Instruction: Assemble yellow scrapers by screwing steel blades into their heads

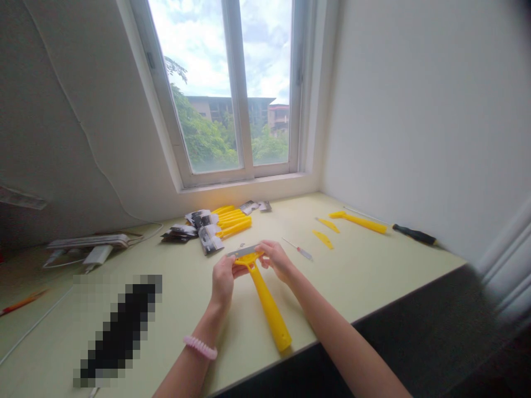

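Observation:
A yellow scraper (269, 305) with a grey metal blade (245, 252) along its head is held over the table, its handle pointing toward the front edge. My left hand (224, 276) grips the left end of the head, and my right hand (274, 260) is closed on the right end. Just beyond the blade lie tiny metal bits (242, 245), too small to make out. Right of my right hand is a small screwdriver (304, 253). Two loose yellow pieces (322, 239) rest farther right, near another yellow handle (365, 223).
Several yellow scrapers with black-and-white card covers (209, 237) are piled below the window. A dark-handled screwdriver (415, 235) lies by the right wall. At the left are a power strip (89, 241), cables and a pixelated dark object (120, 331). The table's front edge (406, 296) runs diagonally.

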### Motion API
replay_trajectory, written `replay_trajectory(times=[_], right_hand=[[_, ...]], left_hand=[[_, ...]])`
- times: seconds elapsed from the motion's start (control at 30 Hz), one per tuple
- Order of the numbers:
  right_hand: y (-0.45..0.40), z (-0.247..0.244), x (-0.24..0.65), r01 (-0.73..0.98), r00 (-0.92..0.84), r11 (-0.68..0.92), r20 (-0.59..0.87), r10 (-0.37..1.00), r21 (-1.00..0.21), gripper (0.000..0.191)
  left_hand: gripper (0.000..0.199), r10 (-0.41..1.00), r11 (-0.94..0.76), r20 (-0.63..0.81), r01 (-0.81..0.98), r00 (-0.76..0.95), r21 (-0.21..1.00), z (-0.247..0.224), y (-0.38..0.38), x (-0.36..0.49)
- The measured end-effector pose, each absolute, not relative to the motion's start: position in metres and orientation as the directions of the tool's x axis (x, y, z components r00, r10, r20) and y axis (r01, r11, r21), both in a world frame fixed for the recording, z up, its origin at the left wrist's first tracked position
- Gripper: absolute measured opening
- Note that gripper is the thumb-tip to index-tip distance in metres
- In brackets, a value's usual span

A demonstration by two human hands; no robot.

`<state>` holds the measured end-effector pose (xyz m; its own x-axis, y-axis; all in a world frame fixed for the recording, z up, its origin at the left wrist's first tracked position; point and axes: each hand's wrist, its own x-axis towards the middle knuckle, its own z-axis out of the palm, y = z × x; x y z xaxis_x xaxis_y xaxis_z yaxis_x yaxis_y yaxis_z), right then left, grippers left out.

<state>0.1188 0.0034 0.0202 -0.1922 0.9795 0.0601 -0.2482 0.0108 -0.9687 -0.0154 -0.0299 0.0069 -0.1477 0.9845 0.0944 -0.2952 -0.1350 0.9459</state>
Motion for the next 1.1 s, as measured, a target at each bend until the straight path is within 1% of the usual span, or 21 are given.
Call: replay_trajectory(times=[0.1,0.17,0.33,0.47,0.67,0.73,0.83,0.97,1.1], right_hand=[[0.004,0.02,0.12,-0.237,-0.237,-0.017,0.041,0.971,-0.971,0.012],[0.004,0.02,0.12,-0.221,-0.237,-0.004,0.05,0.97,-0.975,0.011],[0.006,0.016,0.119,-0.195,-0.172,0.071,0.106,0.979,-0.978,0.01],[0.007,0.016,0.121,-0.157,-0.189,0.119,0.148,0.971,-0.98,0.011],[0.008,0.021,0.126,-0.157,-0.148,0.094,0.117,0.982,-0.983,0.018],[0.009,0.021,0.127,-0.158,-0.156,0.104,0.129,0.979,-0.982,0.018],[0.011,0.02,0.128,-0.158,-0.114,0.149,0.168,0.979,-0.976,0.017],[0.013,0.019,0.132,-0.223,-0.004,0.178,0.183,0.983,-0.959,0.019],[0.012,0.023,0.135,-0.395,0.049,0.146,0.138,0.989,-0.907,0.016]], left_hand=[[0.021,0.982,-0.144,0.1,-0.287,-0.162,0.947,0.008,-0.03,-0.017],[0.021,0.98,-0.149,0.104,-0.278,-0.169,0.949,0.008,-0.03,-0.017],[0.022,0.98,-0.154,0.112,-0.261,-0.167,0.953,0.008,-0.031,-0.016],[0.022,0.977,-0.157,0.113,-0.251,-0.181,0.955,0.01,-0.031,-0.016],[0.022,0.977,-0.145,0.094,-0.268,-0.193,0.952,0.011,-0.03,-0.016],[0.023,0.979,-0.134,0.082,-0.28,-0.189,0.951,0.011,-0.03,-0.016],[0.024,0.982,-0.126,0.074,-0.307,-0.175,0.943,0.01,-0.03,-0.016],[0.027,0.988,-0.123,0.085,-0.324,-0.129,0.938,0.009,-0.029,-0.016],[0.025,0.987,-0.116,0.076,-0.306,-0.141,0.945,0.007,-0.028,-0.016]])
